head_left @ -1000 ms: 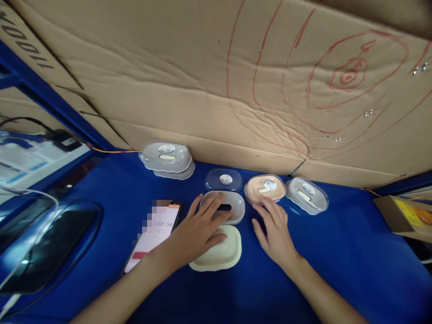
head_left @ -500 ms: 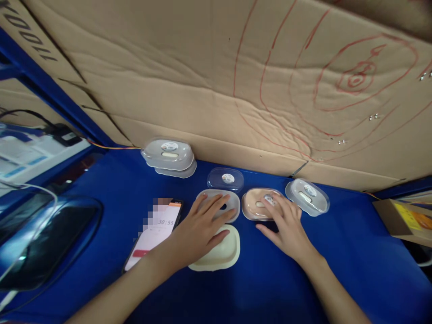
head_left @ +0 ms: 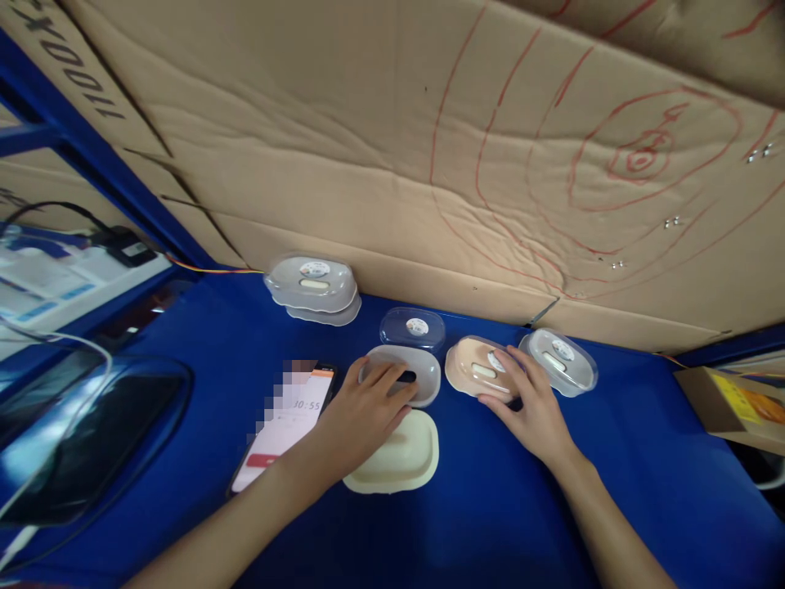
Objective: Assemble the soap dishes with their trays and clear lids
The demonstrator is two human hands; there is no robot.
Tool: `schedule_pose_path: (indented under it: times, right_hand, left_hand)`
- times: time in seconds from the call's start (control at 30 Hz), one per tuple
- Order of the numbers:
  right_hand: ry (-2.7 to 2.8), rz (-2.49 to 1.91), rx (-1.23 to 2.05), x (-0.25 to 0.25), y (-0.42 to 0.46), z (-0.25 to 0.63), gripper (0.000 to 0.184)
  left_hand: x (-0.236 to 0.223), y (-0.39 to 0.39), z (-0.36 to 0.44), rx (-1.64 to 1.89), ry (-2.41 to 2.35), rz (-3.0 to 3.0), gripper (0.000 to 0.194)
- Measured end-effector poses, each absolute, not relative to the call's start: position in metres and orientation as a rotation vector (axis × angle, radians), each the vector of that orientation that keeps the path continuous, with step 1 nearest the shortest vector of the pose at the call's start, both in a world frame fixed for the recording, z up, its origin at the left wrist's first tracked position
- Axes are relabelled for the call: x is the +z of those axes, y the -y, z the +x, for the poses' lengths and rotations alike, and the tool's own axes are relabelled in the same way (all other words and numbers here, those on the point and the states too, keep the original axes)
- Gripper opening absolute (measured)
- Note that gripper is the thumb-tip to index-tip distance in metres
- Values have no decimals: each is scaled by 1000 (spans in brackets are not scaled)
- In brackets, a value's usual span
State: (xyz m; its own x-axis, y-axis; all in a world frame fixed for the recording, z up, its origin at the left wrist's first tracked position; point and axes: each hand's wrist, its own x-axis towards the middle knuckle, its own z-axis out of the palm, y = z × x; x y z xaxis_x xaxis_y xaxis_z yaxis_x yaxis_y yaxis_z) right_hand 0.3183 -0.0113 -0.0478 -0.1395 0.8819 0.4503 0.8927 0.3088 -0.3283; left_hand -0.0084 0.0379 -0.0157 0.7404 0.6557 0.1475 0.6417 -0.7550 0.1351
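Note:
My right hand (head_left: 528, 401) has its fingers on the clear lid and its thumb at the near side of a peach plastic box (head_left: 469, 364). The box has a white oval piece and a round sticker, and looks slightly tilted. My left hand (head_left: 371, 409) curls over a grey oval tray (head_left: 430, 380) with a dark hole in its middle. Its fingertips reach into the tray, and the thumb is near the front rim, partly hidden. A cream tray (head_left: 392, 468) lies just in front, partly under that hand. Behind the grey tray lies a clear lid (head_left: 405, 334) with a sticker.
Stacked grey lidded boxes (head_left: 312, 282) stand at the back left, another lidded box (head_left: 561, 368) at the back right. A phone (head_left: 279, 442) lies beside my left forearm. Cables and a dark device (head_left: 98, 458) are further left. Cardboard (head_left: 319, 147) walls the blue table's back; a carton (head_left: 729, 401) stands right.
My right hand has closed on the peach box, which has tilted and shifted slightly. The left hand's fingers have drawn in closer over the grey tray. The view has shifted a little.

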Motion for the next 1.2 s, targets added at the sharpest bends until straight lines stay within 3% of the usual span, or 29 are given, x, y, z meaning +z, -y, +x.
schedule_pose_path:
  times: [0.23, 0.3, 0.4, 0.47, 0.63, 0.8, 1.2]
  right_hand:
    - [1809, -1552, -33, -48, 17, 309, 64]
    - [1817, -1500, -14, -44, 23, 300, 65]
    - [1904, -1323, 61, -39, 34, 285, 76]
    - [1942, -1211, 108, -38, 40, 277, 83]
    - [1912, -1184, 192, -41, 45, 269, 77]
    - [1842, -1253, 304, -42, 45, 275, 67]
    - [1774, -1641, 133, -63, 5, 318, 54]
  left_hand:
    - [-13, -36, -2, 409, -1074, 2715, 35]
    - [-10, -32, -1, 533, -1061, 2465, 57]
    - [-4, -24, 0, 625, -965, 1990, 110]
    - [-2, -18, 1, 624, -879, 1769, 125]
    - [-6, -9, 6, 661, -785, 1611, 103]
    - [-10, -9, 7, 651, -811, 1610, 102]
    - [1, -8, 8, 478, -862, 1667, 106]
